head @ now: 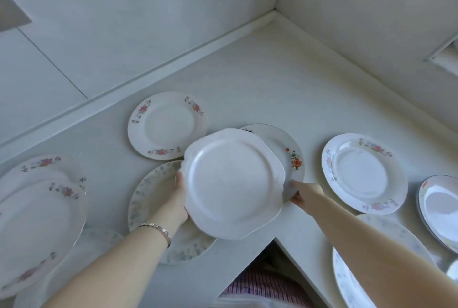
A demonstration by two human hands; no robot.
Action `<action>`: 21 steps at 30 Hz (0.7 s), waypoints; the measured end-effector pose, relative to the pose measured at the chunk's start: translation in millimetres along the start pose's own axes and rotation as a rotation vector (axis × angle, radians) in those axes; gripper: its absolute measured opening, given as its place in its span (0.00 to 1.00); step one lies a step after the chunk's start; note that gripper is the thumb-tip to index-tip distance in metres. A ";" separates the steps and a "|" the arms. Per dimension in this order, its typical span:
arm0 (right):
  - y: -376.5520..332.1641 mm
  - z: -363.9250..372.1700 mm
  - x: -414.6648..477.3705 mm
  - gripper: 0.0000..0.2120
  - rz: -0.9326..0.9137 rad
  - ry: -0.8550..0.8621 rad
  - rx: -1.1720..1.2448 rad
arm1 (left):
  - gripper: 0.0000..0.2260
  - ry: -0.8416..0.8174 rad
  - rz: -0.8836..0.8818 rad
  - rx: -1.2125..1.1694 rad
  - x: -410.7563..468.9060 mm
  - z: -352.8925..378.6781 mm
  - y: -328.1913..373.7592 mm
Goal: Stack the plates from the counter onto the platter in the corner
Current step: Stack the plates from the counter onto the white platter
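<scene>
Left hand [179,198] grips the left rim of a plain white plate [233,183], held above the counter [247,79] and overlapping an orange-flower plate [292,156]. Right hand [304,193] pinches that plate's near rim, thumb on top. The hands are apart, one plate each. A pink-flower plate [166,125] lies far left of them, and a leaf-pattern plate [151,191] lies under the left hand.

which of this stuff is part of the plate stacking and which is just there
In the job: white plate in the left hand; orange-flower plate in the right hand; pink-flower plate by the wall; counter.
Just there: bracelet; striped cloth.
</scene>
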State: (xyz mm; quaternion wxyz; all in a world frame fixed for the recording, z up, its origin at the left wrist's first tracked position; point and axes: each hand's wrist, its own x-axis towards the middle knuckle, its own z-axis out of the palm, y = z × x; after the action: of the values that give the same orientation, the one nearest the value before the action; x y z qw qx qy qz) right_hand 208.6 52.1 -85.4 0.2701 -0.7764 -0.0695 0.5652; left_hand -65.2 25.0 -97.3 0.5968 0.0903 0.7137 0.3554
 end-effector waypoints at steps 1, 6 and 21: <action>0.0 -1.2 0.0 0.16 0.003 -0.010 0.000 | 0.25 0.063 -0.024 -0.032 3.7 -0.7 -5.4; -0.4 -8.4 0.8 0.14 -0.031 -0.111 0.107 | 0.22 0.255 0.039 -0.095 -7.0 1.2 -3.5; -96.2 -111.5 -58.6 0.07 -0.818 0.240 -0.172 | 0.29 0.375 0.104 -0.131 -17.3 16.8 35.2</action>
State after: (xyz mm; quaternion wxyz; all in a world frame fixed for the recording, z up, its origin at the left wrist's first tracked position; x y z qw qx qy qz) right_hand 309.0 71.1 35.7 0.4124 -0.7648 -0.3862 0.3096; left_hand -55.5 47.9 -62.6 0.4388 0.0200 0.7821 0.4421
